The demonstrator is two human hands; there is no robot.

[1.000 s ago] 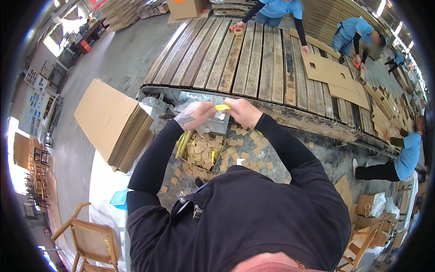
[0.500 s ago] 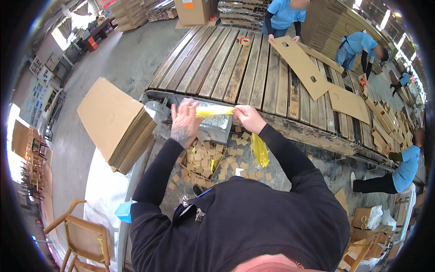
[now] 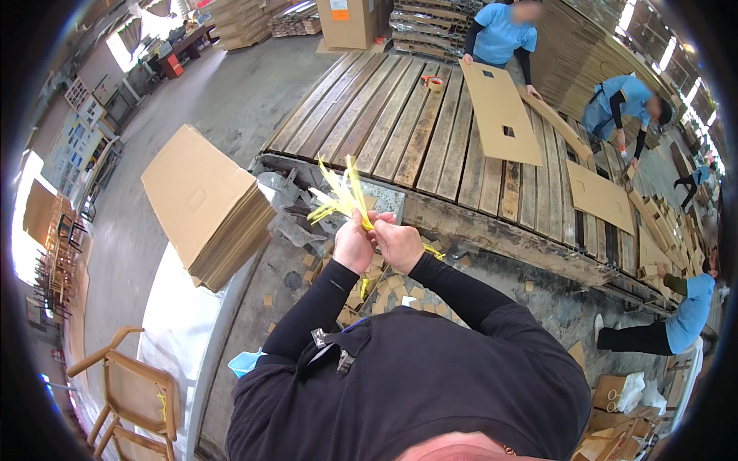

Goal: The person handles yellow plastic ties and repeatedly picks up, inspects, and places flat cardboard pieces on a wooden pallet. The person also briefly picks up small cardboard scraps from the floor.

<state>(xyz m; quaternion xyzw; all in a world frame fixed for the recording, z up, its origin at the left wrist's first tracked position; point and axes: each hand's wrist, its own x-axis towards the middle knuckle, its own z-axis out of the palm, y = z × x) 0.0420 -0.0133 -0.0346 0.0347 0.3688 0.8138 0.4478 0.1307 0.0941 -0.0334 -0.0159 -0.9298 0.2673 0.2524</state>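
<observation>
A bundle of yellow plastic strips (image 3: 341,198) fans out above my two hands, which are close together in front of me. My left hand (image 3: 352,244) is closed round the lower part of the bundle. Beside it, touching, my right hand (image 3: 400,244) grips the same strips with bent fingers. A looped yellow end shows past the right wrist. Just where the fingers meet, the strips are hidden. Beneath my hands lie many small cardboard squares (image 3: 396,289), partly covered by my arms.
A stack of cardboard sheets (image 3: 201,203) stands at the left, above a wooden chair (image 3: 138,376). Ahead is a slatted wooden platform (image 3: 384,127) with a tape roll (image 3: 434,83). Co-workers in blue shirts handle cardboard (image 3: 503,119) at the far right.
My hands have come together and lower. The strips, stretched sideways between them before, now spread upward in loose ends. A co-worker's cardboard sheet has shifted and turned.
</observation>
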